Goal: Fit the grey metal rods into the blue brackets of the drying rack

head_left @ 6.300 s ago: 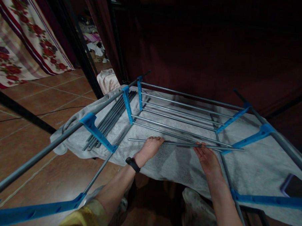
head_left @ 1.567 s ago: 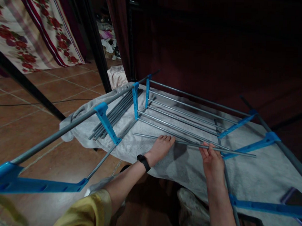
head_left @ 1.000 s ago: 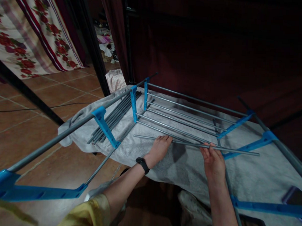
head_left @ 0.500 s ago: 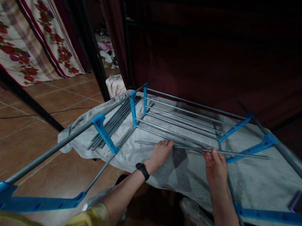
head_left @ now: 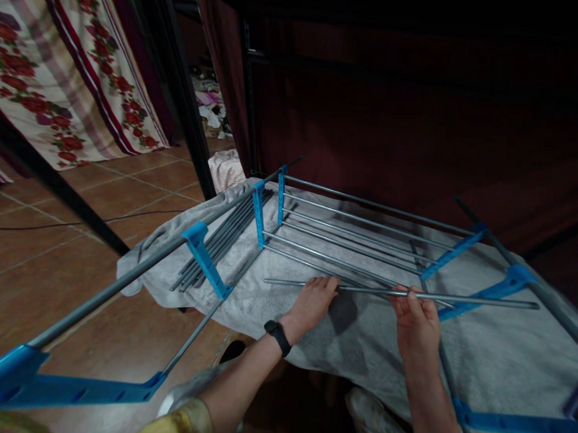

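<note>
A loose grey metal rod [head_left: 481, 300] lies crosswise above a grey towel [head_left: 360, 334], held by both hands. My left hand [head_left: 311, 298], with a black band on the wrist, curls its fingers over the rod near its left end. My right hand [head_left: 416, 318] pinches the same rod near its middle. Just beyond them is a drying rack frame [head_left: 346, 228] of grey rods set in blue plastic brackets [head_left: 258, 214]. The rod's right end reaches past a blue bracket [head_left: 494, 290].
A bundle of spare grey rods [head_left: 216, 242] lies on the towel at left. A long frame tube with blue connectors [head_left: 198, 254] runs toward the lower left. Tiled floor, a black cable and a floral cloth [head_left: 60, 85] are at left; dark curtain behind.
The rod has slid to the right through my hands, its right end now past the blue bracket. Both hands kept their hold and shifted slightly right and lower in the picture.
</note>
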The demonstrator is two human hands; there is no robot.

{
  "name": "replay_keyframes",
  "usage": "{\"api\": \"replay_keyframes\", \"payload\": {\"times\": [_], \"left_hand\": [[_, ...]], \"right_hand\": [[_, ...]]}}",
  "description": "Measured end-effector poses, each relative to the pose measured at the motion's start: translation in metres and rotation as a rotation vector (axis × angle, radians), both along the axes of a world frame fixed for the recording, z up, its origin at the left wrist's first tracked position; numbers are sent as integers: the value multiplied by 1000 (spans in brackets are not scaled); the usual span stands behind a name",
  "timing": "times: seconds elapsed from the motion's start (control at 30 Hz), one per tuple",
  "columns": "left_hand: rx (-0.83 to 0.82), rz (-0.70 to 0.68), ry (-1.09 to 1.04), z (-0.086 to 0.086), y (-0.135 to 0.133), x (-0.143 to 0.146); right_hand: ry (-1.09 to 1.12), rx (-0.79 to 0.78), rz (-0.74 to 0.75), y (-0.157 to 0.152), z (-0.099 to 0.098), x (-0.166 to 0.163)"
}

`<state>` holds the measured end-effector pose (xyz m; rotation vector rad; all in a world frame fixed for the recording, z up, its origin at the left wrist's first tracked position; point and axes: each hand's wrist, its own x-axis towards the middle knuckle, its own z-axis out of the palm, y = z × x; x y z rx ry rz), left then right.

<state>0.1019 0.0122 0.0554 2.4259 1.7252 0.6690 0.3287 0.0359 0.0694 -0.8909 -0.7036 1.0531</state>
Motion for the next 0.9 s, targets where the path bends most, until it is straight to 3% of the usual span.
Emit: {"api": "replay_keyframes", "payload": {"times": [0.13,0.4,0.9], "left_hand": [[-31,29,22,1,-1,-3],[-43,36,77,-1,-2,-8],[-34,57,61,2,0,-10]], "right_hand": [[15,15,-55,1,1,0],[-11,-2,38,1,0,0],[-5,-32,7,7,-1,0]]}}
